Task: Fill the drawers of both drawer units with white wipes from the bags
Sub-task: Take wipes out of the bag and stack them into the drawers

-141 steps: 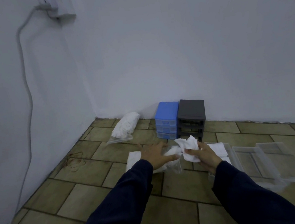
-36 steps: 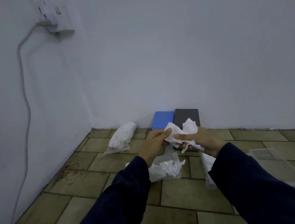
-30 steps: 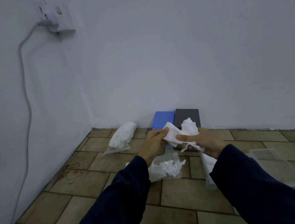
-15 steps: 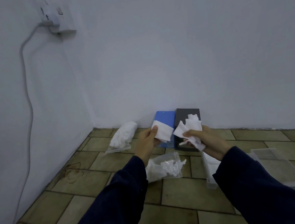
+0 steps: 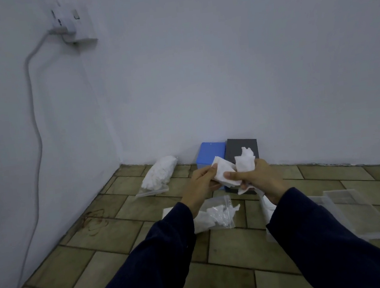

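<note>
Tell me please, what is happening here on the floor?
A person in dark sleeves holds white wipes between the left hand and the right hand, above an opened clear bag with more wipes. A fuller bag lies near the corner. The blue drawer unit and the dark grey drawer unit stand against the wall. Clear drawers lie out on the tiles at the right; no wipes show in them.

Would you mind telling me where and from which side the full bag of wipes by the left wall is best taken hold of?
Judging from its pose, grip the full bag of wipes at its flat, clear end, which points toward the person, coming from the near side. The bulging white part is wide and soft; the flat end pinches easily. It lies apart from the blue drawer unit.
</note>
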